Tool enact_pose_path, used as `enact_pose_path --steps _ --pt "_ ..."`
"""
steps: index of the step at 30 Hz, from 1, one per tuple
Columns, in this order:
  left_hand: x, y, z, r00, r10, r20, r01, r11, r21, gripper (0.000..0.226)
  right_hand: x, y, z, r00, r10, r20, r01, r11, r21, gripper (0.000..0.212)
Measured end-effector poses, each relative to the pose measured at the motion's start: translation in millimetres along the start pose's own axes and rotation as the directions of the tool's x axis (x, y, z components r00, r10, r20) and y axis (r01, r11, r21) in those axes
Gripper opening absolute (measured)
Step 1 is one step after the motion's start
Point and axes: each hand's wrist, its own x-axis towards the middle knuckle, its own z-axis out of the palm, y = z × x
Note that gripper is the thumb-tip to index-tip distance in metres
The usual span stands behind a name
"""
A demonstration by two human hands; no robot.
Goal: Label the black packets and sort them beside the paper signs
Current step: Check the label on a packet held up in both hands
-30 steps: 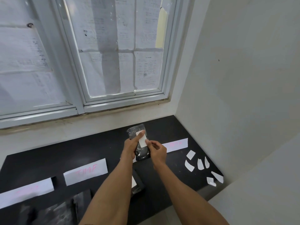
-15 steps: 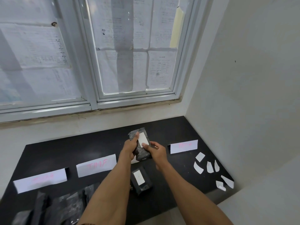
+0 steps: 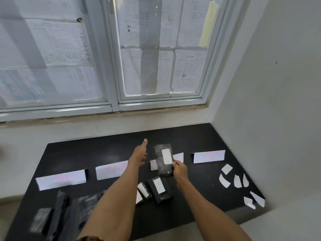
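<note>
Four paper signs stand in a row on the black counter, and the TIM sign, second from the left, serves as the marker for everything else. Right of the TIM sign and a little above the counter, the right hand holds a black packet upright, its fingers clamped on the lower right edge. A white label already sits on the packet's face. The left hand reaches forward just right of the TIM sign, its fingers straight and holding nothing. The held packet covers much of the third sign, next right of the TIM sign, and that sign's lettering cannot be read. The step in hand looks to be sorting this labelled packet. To do it well, check the label against the sign before letting go. Then lay the packet flat on the near side of the matching sign, close enough that its group is plain but not on the paper, which seems light and likely to tip at a nudge. Other labelled packets lie below and right of the TIM sign; if this one belongs with them, set it alongside, label up, not stacked. Unlabelled packets wait below and left of the TIM sign, and loose white slips lie far right of it.
</note>
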Motion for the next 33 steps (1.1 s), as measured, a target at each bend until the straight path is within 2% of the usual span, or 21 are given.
enact_pose_path --steps 3,5,10,13,15,17,19,21,23,25,26,28,30,33 --pt "4.0 -10.2 -31.6 0.997 0.006 -0.079 0.006 0.989 0.151 0.043 2.8 39.9 -18.3 0.991 0.094 -0.098 -0.110 0.978 -0.180 0.026" --pt "5.4 -21.8 -53.2 0.992 0.003 -0.130 0.024 0.977 0.212 0.049 4.1 63.8 -29.1 0.977 0.165 -0.137 -0.199 0.932 -0.301 0.027" --pt "1.3 -52.3 -103.5 0.969 -0.034 -0.246 0.076 0.983 0.164 0.059 7.7 91.2 -34.4 0.944 0.251 -0.213 -0.320 0.852 -0.415 0.032" --pt "-3.6 -69.2 -126.6 0.950 -0.035 -0.312 0.079 0.988 0.131 0.061 9.3 87.0 -25.8 0.943 0.230 -0.240 -0.325 0.785 -0.527 0.034" --pt "-8.3 -80.8 -140.1 0.930 -0.032 -0.366 0.087 0.987 0.134 0.063 5.3 78.6 -12.1 0.943 0.181 -0.278 -0.326 0.659 -0.678 0.042" --pt "-12.4 -92.7 -151.3 0.913 -0.025 -0.407 0.086 0.987 0.134 0.062 -1.1 70.0 8.5 0.961 0.047 -0.274 -0.252 0.559 -0.790 0.046" --pt "-17.6 -102.5 -160.8 0.900 0.006 -0.436 0.073 0.984 0.165 0.056 -8.9 66.5 38.7 0.988 -0.068 -0.142 -0.076 0.585 -0.808 0.042" --pt "-24.3 -111.0 -169.1 0.882 0.045 -0.469 0.067 0.973 0.219 0.049 -23.2 67.3 76.1 0.995 -0.087 0.052 0.097 0.656 -0.748 0.033" --pt "-31.0 -119.4 -179.4 0.858 0.066 -0.510 0.070 0.967 0.243 0.047 -48.5 69.9 117.5 0.972 -0.062 0.226 0.197 0.735 -0.649 0.029" --pt "-35.5 -124.1 -186.2 0.842 0.068 -0.535 0.081 0.965 0.250 0.047 -76.3 73.5 151.5 0.926 -0.075 0.371 0.293 0.763 -0.576 0.032" --pt "-38.3 -125.7 -191.3 0.835 0.068 -0.546 0.089 0.962 0.256 0.047 -90.0 76.6 168.1 0.898 -0.076 0.434 0.336 0.753 -0.565 0.039" --pt "-44.0 -131.6 -203.1 0.821 0.061 -0.568 0.112 0.958 0.265 0.046 -115.3 83.6 199.1 0.847 -0.024 0.531 0.390 0.707 -0.590 0.067" --pt "-49.3 -138.7 -211.4 0.800 0.060 -0.597 0.126 0.956 0.264 0.046 -134.4 88.9 221.0 0.812 0.034 0.583 0.433 0.635 -0.640 0.091" --pt "-57.0 -147.5 -220.4 0.793 0.044 -0.608 0.129 0.963 0.237 0.047 -150.0 94.6 239.5 0.774 0.115 0.623 0.503 0.487 -0.714 0.107"
